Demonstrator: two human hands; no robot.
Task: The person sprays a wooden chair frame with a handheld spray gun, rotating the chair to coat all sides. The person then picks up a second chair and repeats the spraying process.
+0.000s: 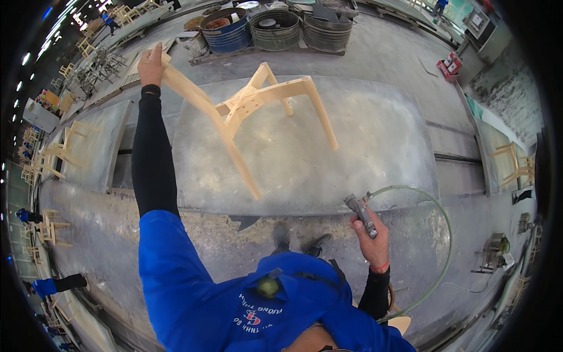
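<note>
My left hand point(151, 63) grips the top of a pale wooden chair frame point(252, 105), which stands tilted on a grey work slab point(375, 146) in front of me. My right hand point(370, 234) holds a small metal air tool point(360, 212) low at my right side. A green hose point(443, 234) loops from the tool around to my right and down behind me. The tool is apart from the chair frame, nearer the slab's front edge. I wear a blue jacket with black sleeves.
Three metal drums point(275, 28) stand behind the slab. More wooden chair frames point(61, 149) sit on benches at left and right point(515, 165). People in blue point(47, 286) work at the left. A red box point(450, 64) lies on the floor at the far right.
</note>
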